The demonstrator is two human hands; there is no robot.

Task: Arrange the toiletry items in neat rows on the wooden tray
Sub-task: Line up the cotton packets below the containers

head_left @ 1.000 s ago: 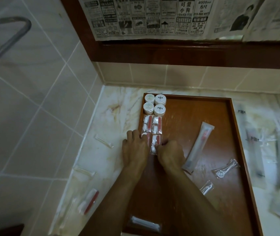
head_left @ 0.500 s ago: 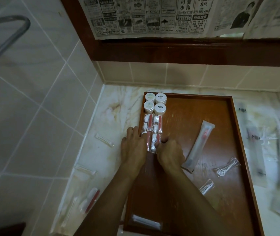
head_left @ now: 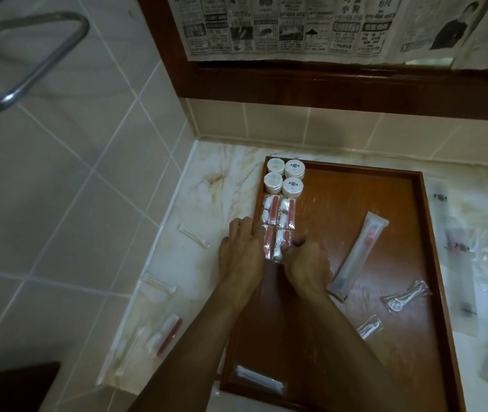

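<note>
Head view: little change over last second. Both hands stay on second pair of clear sachets with red sticks and cotton [head_left: 275, 246]; camera tilted slightly.

Judgement: still squaring the row, not yet fetching next item.

Left hand [head_left: 244, 252]: palm down, fingers extended flat, straddling rim of brown wooden tray [head_left: 433, 248], pressing sachet edge.

Right hand [head_left: 306, 261]: fingers curled, pinching sachet's other edge.

Ahead of fingertips: first sachet pair [head_left: 278, 216], then four white round jars [head_left: 284, 179].

Right of right hand: long clear toothbrush packet [head_left: 358, 257], loose.

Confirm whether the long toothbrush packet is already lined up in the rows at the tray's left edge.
No. The toothbrush packet lies slanted mid-tray, apart from the jars.
</note>
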